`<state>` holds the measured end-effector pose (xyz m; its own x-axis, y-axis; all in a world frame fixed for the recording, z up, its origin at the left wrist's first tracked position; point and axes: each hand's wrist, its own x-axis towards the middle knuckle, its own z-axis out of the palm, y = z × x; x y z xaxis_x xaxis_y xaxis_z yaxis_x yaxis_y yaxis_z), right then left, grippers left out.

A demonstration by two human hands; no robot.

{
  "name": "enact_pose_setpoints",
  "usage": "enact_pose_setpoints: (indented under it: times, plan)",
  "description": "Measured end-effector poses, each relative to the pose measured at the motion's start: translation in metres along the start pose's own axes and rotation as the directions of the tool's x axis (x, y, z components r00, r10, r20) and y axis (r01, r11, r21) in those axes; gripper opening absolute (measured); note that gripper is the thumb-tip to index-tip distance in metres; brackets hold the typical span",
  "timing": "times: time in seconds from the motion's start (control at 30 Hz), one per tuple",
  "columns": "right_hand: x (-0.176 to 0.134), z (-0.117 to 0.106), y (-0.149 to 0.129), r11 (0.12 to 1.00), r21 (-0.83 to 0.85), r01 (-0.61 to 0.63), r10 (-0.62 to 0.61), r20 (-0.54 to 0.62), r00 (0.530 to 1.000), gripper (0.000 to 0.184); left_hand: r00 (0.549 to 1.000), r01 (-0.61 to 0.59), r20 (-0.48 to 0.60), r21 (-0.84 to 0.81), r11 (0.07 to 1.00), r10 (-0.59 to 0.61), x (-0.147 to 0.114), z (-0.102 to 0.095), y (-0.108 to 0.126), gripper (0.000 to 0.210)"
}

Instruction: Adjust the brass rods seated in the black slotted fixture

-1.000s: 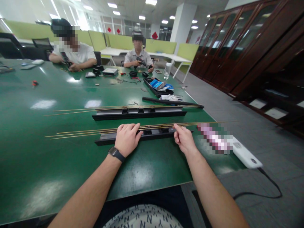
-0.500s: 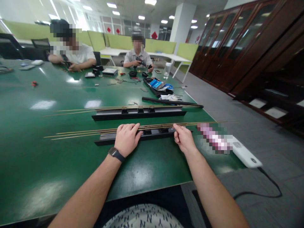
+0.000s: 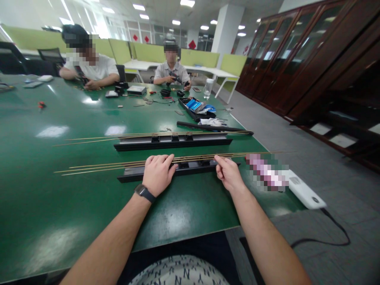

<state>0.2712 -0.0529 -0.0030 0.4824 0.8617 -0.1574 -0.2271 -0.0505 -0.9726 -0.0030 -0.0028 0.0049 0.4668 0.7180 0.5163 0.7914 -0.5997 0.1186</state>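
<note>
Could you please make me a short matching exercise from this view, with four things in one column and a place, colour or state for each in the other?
Things:
1. Left hand
2. Right hand
3. Clear container
4. White device

Descriptions:
A. Has a black cable running from its end
B. Bare-wristed, with its index finger at the thin brass-coloured rods
C. See-through, standing upright on the green table
D. Palm down over the rods, with a dark watch on its wrist

Right pairs: 1-D, 2-B, 3-C, 4-A
</note>
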Motion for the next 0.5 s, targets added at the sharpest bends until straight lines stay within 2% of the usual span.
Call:
enact_pose_setpoints:
  times: [0.37, 0.5]
  plan:
    - [0.0015, -0.0001, 0.0014, 1.0, 0.008, 0.022, -0.022, -0.043, 0.999, 0.042, 1.0, -0.003, 0.01, 0.01, 1.0, 0.003, 0.0005, -0.0002, -0.0002, 0.037]
    - [-0.0005, 0.0005, -0.0004, 1.0, -0.002, -0.002, 0.002, -0.014, 1.0, 0.041, 1.0, 0.004, 0.009, -0.002, 1.0, -0.004, 0.0003, 0.0003, -0.0002, 0.037]
